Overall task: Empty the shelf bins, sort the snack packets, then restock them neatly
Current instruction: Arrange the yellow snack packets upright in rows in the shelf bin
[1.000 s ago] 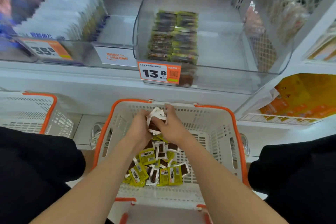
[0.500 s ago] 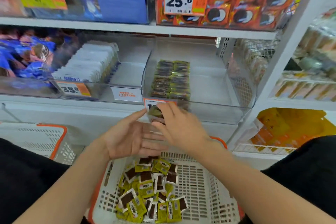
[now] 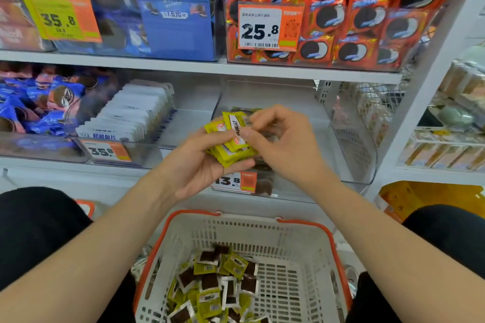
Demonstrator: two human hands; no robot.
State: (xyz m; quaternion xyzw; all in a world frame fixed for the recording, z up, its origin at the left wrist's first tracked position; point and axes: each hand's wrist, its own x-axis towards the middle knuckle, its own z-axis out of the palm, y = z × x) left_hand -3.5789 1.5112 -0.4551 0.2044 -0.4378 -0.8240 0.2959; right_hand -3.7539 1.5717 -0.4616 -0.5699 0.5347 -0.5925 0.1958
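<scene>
My left hand (image 3: pixel 195 165) holds a small stack of yellow-green snack packets (image 3: pixel 231 148) palm up, in front of the clear shelf bin (image 3: pixel 351 139). My right hand (image 3: pixel 283 144) pinches the top packet of that stack with thumb and forefinger. Below, a white basket with an orange rim (image 3: pixel 301 238) holds several loose yellow-green and brown-and-white packets (image 3: pixel 217 288). The bin carries a 13.8 price tag (image 3: pixel 233 181), and my hands hide most of what lies inside it.
To the left stands a bin of white packets (image 3: pixel 136 113) tagged 35.8, and blue cookie packs (image 3: pixel 39 105) beyond it. The shelf above carries blue bags (image 3: pixel 162 8) and red cookie packs (image 3: pixel 354 16). A second basket's rim (image 3: pixel 85 207) shows at lower left. Yellow packs (image 3: pixel 430 196) sit at lower right.
The camera has tilted up from the basket to the shelves. My left hand, open a moment ago, now holds a stack of yellow-green packets, with my right hand pinching the top one.
</scene>
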